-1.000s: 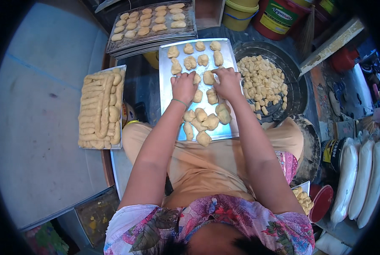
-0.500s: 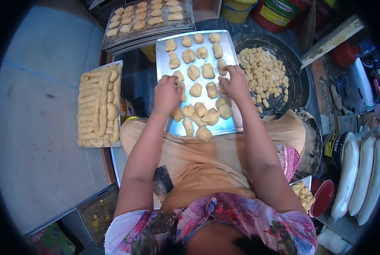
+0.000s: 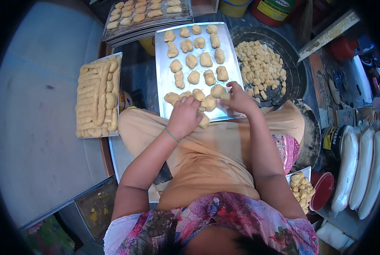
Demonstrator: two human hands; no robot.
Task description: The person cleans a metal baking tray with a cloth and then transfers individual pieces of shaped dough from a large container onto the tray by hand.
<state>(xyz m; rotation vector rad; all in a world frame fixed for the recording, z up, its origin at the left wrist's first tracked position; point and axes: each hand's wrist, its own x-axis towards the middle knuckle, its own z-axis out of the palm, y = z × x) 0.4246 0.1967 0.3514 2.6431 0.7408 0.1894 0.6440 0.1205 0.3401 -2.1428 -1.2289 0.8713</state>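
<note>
left hand (image 3: 185,117): fingers bent and lying close together over the nearest dough lumps (image 3: 209,103); their tips are partly hidden, so whether they pinch one cannot be told. right hand (image 3: 241,101): index finger spread away from the others, beside a pale lump (image 3: 218,91); blur there leaves it unclear whether the fingers grip.

containers. silver tray (image 3: 165,81), directly under the fingers: rectangular, smooth shiny metal with a low rim. just beyond the fingertips it bears four rows of four lumps, set apart; around the left fingers, further lumps crowd together, touching. right of the right fingers, black basin (image 3: 298,83): round, dull, holding a heap of small dough pieces (image 3: 260,63). well left of the left fingers, second tray (image 3: 119,60): packed with long dough ropes (image 3: 94,97), one laid lengthwise across the others. far beyond the left fingers, stacked dark trays (image 3: 186,18): the top one carries rows of oval rolls (image 3: 139,8).

materials and shapes. lumps: matte, pale yellow-tan, uneven; some rounded, some oblong, several creased. basin pieces: stubby, lighter, powdery-looking. ropes: smooth, rounded. rolls: drier-looking, golden in patches.
</note>
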